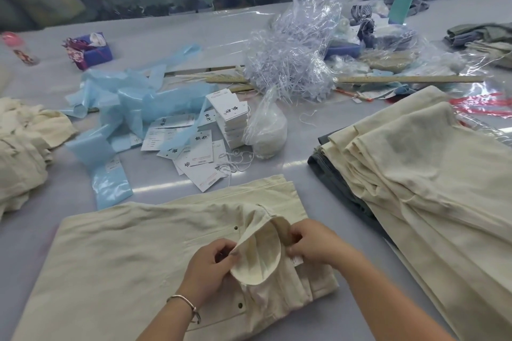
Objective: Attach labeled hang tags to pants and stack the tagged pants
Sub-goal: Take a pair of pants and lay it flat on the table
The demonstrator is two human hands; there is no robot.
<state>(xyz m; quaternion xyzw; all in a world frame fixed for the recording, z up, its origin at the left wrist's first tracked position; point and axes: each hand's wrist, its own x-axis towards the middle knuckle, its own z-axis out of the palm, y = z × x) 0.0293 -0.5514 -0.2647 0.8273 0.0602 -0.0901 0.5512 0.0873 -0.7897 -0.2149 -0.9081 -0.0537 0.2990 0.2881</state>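
Pants lie flat under both hands, their long axis running leftward from the fingers, waist end nearest. Left hand pinches the turned-out pocket lining; right hand pinches the fabric just across it, something small and white at its fingertips. Loose hang tags lie well beyond the fingers, probably the right hand's easier reach. Stacked pants sit off right.
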